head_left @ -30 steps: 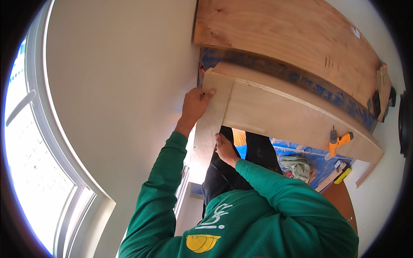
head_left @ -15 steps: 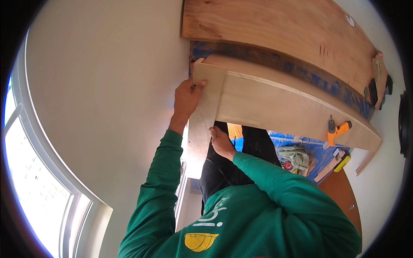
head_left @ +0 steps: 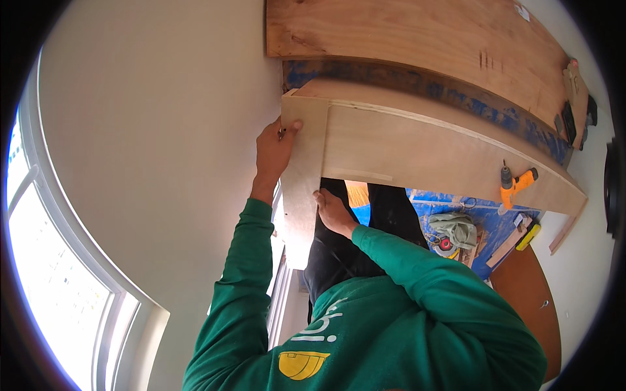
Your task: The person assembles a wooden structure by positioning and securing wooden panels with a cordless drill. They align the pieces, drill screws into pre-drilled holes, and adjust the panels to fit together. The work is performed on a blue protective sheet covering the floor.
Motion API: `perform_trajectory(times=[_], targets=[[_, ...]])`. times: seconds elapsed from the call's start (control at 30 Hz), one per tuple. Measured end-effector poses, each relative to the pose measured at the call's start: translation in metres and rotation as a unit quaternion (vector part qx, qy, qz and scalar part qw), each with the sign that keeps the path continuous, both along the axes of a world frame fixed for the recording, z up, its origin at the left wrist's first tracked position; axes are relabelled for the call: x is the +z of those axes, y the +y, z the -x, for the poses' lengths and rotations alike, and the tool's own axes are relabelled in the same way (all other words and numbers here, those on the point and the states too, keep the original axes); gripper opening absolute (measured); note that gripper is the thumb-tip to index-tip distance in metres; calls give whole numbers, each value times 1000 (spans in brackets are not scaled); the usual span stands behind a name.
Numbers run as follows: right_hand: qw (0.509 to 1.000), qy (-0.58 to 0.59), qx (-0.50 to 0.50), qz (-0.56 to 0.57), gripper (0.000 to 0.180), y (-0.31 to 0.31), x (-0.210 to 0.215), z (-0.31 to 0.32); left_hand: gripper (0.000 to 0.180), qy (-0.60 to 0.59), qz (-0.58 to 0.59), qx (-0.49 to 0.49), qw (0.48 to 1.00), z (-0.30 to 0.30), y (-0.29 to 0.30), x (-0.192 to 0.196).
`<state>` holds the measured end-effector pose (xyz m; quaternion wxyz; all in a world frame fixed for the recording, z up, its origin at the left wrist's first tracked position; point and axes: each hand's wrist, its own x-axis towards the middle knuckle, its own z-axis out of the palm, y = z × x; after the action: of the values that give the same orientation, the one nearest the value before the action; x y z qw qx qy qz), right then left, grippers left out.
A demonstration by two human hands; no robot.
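A pale plywood panel (head_left: pixel 300 189) runs toward me, its far end meeting a long plywood board (head_left: pixel 417 143) that stretches to the right. My left hand (head_left: pixel 272 151) is closed round the panel's left edge near that far end, thumb on the top face. Something small and dark shows by its fingers, too small to name. Lower down, my right hand (head_left: pixel 335 214) grips the panel's right edge, fingertips partly hidden. An orange and black cordless drill (head_left: pixel 514 187) rests on the long board's right part.
A large brown plywood sheet (head_left: pixel 417 32) lies beyond the long board. The wall (head_left: pixel 156 130) stands close on my left, with a window (head_left: pixel 59 280). Below right, a blue-covered floor (head_left: pixel 482 251) holds a grey-green cloth (head_left: pixel 454 229), a yellow tool (head_left: pixel 528 237) and wood offcuts.
The view has shifted slightly, so the far end of the panel and my left hand appear a little further left. Both hands keep their hold on the panel.
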<state>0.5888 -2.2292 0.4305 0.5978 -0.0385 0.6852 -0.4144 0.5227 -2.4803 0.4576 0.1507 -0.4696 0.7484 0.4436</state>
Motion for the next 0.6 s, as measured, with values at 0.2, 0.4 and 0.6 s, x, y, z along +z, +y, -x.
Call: perform_trajectory(times=[0.2, 0.4, 0.6], targets=[[1000, -1, -13, 10, 42, 4, -5, -5, 54, 11, -8, 19, 1000, 2, 1, 2], [988, 83, 130, 25, 39, 4, -7, 3, 50, -8, 5, 5, 1000, 2, 0, 1], [978, 171, 121, -12, 31, -3, 41, 109, 48, 9, 13, 2, 1000, 5, 1, 6]])
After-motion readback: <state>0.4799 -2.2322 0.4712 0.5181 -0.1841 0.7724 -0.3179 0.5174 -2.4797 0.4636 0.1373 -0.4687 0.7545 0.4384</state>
